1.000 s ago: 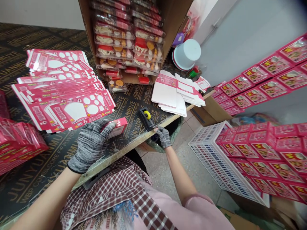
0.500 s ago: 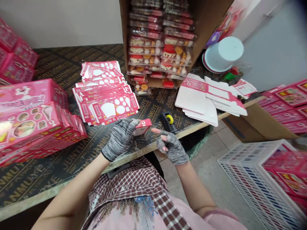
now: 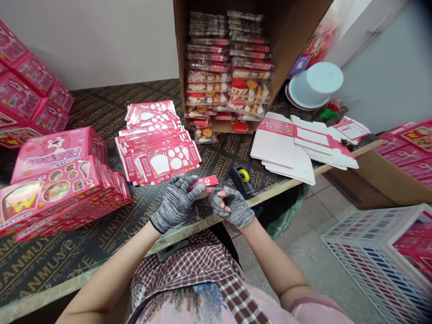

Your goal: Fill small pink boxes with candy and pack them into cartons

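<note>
My left hand [image 3: 176,203], in a grey fingerless-style knit glove, is closed around a small pink and white carton [image 3: 208,181] near the table's front edge. Its glove covers much of the carton. At the carton's right end is my right hand [image 3: 232,207], gloved alike, with the index finger stretched to the carton's end and the other fingers curled. Whether anything lies in those curled fingers cannot be seen. Just right of the hands stands a black tape dispenser [image 3: 242,182] with a yellow roll core. Flat pink printed cartons [image 3: 158,144] lie overlapped behind my left hand.
Filled pink boxes [image 3: 57,180] are stacked on the left. At the back, an upright brown carton [image 3: 286,54] holds bagged parts [image 3: 216,85]. White-backed card sheets [image 3: 283,148] overhang the table edge. A white crate [image 3: 367,247] and pale blue tubs [image 3: 320,83] are on the right.
My right hand has come closer to the small carton, its index finger now at the carton's end. The left hand keeps hold of the carton. The whole view has shifted slightly.
</note>
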`<state>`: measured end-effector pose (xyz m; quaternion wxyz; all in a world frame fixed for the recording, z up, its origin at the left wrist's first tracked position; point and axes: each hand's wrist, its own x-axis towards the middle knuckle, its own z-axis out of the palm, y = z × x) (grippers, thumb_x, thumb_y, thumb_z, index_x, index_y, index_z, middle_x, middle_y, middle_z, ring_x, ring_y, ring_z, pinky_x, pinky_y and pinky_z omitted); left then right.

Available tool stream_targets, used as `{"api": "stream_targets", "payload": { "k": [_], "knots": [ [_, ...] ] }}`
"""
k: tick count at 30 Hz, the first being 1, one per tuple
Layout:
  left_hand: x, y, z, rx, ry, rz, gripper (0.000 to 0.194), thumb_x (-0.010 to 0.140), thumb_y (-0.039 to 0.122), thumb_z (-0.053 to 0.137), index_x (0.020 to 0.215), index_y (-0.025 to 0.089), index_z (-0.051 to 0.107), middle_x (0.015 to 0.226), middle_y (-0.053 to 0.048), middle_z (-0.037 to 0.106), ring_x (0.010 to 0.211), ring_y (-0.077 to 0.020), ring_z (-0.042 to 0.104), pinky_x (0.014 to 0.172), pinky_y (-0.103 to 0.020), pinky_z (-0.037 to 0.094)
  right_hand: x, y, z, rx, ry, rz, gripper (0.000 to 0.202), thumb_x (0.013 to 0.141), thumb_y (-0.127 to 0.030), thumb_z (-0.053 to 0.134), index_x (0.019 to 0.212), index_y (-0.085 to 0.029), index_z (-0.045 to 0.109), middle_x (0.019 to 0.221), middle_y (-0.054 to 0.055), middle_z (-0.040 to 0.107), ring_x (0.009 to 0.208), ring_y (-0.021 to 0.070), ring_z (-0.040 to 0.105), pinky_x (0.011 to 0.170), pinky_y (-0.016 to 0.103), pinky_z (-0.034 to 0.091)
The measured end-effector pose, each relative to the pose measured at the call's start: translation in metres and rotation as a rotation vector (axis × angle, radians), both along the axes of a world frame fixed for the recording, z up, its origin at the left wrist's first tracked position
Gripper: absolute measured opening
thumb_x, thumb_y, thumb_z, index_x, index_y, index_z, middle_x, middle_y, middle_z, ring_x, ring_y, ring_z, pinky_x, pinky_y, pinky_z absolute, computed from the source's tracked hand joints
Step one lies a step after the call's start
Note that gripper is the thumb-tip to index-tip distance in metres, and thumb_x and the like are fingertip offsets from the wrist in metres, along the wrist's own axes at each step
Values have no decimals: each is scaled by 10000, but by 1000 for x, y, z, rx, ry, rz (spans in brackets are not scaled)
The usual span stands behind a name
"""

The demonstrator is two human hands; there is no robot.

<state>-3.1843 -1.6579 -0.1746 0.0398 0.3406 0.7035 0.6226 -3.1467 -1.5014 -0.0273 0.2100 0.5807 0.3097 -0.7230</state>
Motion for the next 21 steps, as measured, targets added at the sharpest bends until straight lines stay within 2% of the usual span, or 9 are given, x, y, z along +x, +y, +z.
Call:
{"api": "stream_targets", "payload": {
  "k": [5,8,10,12,15,16,18,20,21],
  "knots": [
    [-10,5,15,-63,-248,-37,241,969,359,589,1016,202,766,1067,-97,741,966,-245,684,926,-421,497,-1,3,-7,121,-61,128,244,709,-311,678,851,-129,757,508,-39,594,344,32,232,365,171,256],
    [-7,13,18,-136,-361,4,204,945,380,657,909,231,792,962,-62,748,890,-225,680,887,-402,473,2,6,-7,297,-101,483,309,743,-460,694,733,-153,724,512,-1,623,341,54,324,373,195,260],
    [-3,16,18,-174,-311,0,200,942,372,671,905,215,788,970,-74,753,863,-224,675,828,-388,465,10,9,-5,523,-117,814,417,807,-563,671,685,-166,706,520,22,622,390,95,437,402,221,336],
    [2,16,17,-170,-251,-21,207,956,361,652,922,201,778,1012,-88,757,870,-226,677,810,-384,466,24,15,-4,867,-123,1060,463,833,-623,667,692,-183,698,575,37,641,504,154,560,497,272,478],
    [4,6,17,-36,-302,-33,225,977,361,619,966,192,767,979,-84,753,858,-215,680,803,-374,491,52,31,-10,1314,-23,1196,522,766,-644,753,994,-174,738,1000,128,761,919,284,718,863,444,612],
    [4,0,17,40,-360,-36,253,979,391,619,1014,185,762,954,-82,750,842,-208,679,793,-363,505,63,37,-14,1331,40,1242,627,743,-641,779,1140,-160,719,1186,163,737,1088,322,701,990,499,579],
    [4,-15,17,170,-486,-49,347,974,463,628,1143,182,743,932,-77,747,836,-198,682,805,-347,538,83,48,-26,1153,151,1350,735,748,-614,786,1304,-149,665,1348,183,682,1229,344,665,1078,538,540],
    [6,-33,15,202,-607,-11,427,920,527,694,1209,215,734,997,-78,752,931,-214,697,937,-375,548,99,52,-39,951,185,1419,554,845,-539,706,1254,-165,707,1204,154,760,1083,319,740,972,507,611],
    [8,-42,14,186,-697,36,477,881,555,733,1235,237,728,1088,-85,747,1043,-239,691,1034,-409,520,104,51,-45,947,198,1431,449,893,-482,651,1213,-176,731,1117,137,787,995,304,763,910,489,637]
  ]
}}
